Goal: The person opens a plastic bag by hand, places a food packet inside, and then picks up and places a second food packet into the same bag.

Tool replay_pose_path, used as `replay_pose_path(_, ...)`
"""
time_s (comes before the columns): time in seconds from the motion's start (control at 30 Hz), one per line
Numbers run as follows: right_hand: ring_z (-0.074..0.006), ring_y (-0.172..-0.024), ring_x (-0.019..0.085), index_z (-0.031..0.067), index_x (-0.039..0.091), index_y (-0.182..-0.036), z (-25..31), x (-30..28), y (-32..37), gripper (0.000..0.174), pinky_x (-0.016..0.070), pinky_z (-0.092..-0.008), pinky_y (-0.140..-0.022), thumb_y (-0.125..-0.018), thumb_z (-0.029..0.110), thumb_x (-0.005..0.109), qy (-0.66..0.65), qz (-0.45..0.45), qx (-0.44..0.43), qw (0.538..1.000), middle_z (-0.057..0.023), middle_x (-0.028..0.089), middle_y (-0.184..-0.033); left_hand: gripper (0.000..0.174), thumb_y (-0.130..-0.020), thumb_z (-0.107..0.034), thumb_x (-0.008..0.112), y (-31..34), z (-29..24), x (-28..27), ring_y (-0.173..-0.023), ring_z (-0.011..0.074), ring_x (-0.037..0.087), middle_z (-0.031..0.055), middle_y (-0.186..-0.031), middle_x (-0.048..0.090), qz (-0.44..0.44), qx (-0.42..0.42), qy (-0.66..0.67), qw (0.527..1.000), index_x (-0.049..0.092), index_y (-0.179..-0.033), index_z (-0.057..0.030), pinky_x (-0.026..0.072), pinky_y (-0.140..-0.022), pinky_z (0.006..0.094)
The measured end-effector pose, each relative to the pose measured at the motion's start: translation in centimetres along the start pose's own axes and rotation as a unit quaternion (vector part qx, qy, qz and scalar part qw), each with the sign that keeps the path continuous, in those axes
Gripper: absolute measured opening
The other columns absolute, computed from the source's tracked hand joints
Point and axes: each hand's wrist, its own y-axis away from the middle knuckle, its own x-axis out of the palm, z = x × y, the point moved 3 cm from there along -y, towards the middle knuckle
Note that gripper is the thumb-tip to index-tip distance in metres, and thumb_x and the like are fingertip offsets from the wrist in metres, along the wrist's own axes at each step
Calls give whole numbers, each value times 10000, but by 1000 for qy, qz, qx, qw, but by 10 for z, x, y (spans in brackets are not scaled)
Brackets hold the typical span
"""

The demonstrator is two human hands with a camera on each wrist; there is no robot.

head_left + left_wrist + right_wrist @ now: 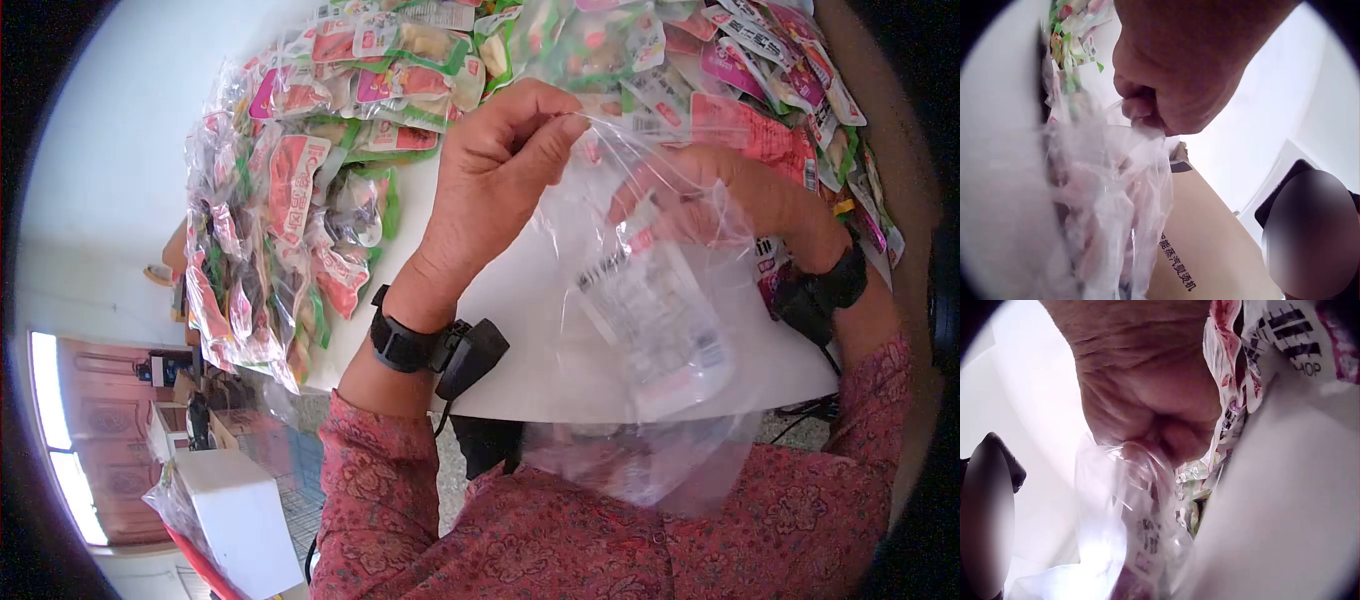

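A clear plastic bag [700, 390] hangs between the two hands. My left hand [510, 170] pinches its top edge between thumb and fingers; the left wrist view also has this hand [1179, 75] above the crumpled plastic [1129, 206]. Seen through the film, my right hand [725, 195] is at the bag's mouth, fingers curled at the top of a white printed packet [655, 310] that lies inside. In the right wrist view the curled right hand [1147, 394] is above the clear film [1100, 500] and the packet's dark print [1147, 540]. Its fingertips are partly hidden.
Many red, green and white food packets [295, 185] are heaped along the left and far sides of the white table [500, 350], with more [750, 130] at the right. A white box [240, 520] stands at lower left. The left wrist view shows a cardboard box [1210, 237].
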Motion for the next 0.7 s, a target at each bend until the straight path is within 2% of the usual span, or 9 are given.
replay_pose_path(0.03,-50,-636,508,2,543,-1050,2,0,3,288,411,-195,-530,-806,155,559,66,50,46,995,-26,579,-843,67,-843,-80,542,0,0,0,-547,24,396,-41,-634,469,5,4,0,1000,533,-863,-16,329,-483,166)
replay_pose_path(0.13,-56,-551,481,5,571,-1020,3,2,4,272,385,-199,-473,-805,171,559,2,116,102,988,-14,578,-759,65,-839,-80,547,-1,6,2,-556,23,396,-41,-640,469,18,2,-10,1000,538,-856,-18,330,-487,166)
replay_pose_path(0.23,-62,-513,478,8,562,-1051,8,4,3,301,383,-198,-444,-803,178,560,17,83,124,989,-4,574,-713,60,-836,-78,549,-1,12,3,-564,24,402,-39,-645,475,14,0,-30,999,543,-848,-19,334,-493,167)
replay_pose_path(0.37,-49,-510,467,25,577,-955,-3,10,-2,196,380,-201,-430,-832,160,505,44,69,50,995,-30,593,-734,55,-843,-72,530,-2,15,-1,-586,27,425,-33,-651,488,-27,-12,-23,999,539,-850,-19,353,-517,173)
replay_pose_path(0.43,-57,-562,505,13,575,-917,-10,-2,-4,177,415,-209,-462,-839,140,480,-70,-98,9,993,-39,589,-723,56,-845,-72,522,-3,16,-2,-595,33,434,-34,-654,486,-10,-28,0,1000,535,-850,-17,360,-529,177)
replay_pose_path(0.5,-59,-562,510,6,571,-901,-12,-12,-3,163,418,-211,-464,-829,126,488,-71,-180,14,981,-38,586,-723,58,-848,-71,513,-1,17,1,-605,39,442,-35,-656,483,8,-40,25,999,530,-850,-15,368,-541,182)
replay_pose_path(0.57,-61,-562,515,-2,567,-886,-14,-23,-1,149,422,-212,-466,-819,112,496,-75,-256,17,964,-36,584,-722,64,-846,-76,506,6,22,13,-613,60,461,-25,-667,487,134,-106,0,985,521,-858,-16,390,-557,203)
replay_pose_path(0.63,-87,-547,520,0,552,-876,-6,-30,0,134,436,-237,-483,-796,102,521,118,-307,-31,944,-56,564,-724,85,-868,-121,497,12,21,21,-632,34,435,-44,-729,476,237,-116,-58,963,535,-869,-45,367,-563,179)
replay_pose_path(0.7,-129,-578,541,11,551,-873,4,-31,3,126,448,-259,-524,-787,97,520,219,-311,-31,924,-79,561,-740,86,-862,-115,495,16,30,27,-633,41,430,-24,-701,463,247,-115,-46,961,517,-857,-32,370,-566,193)
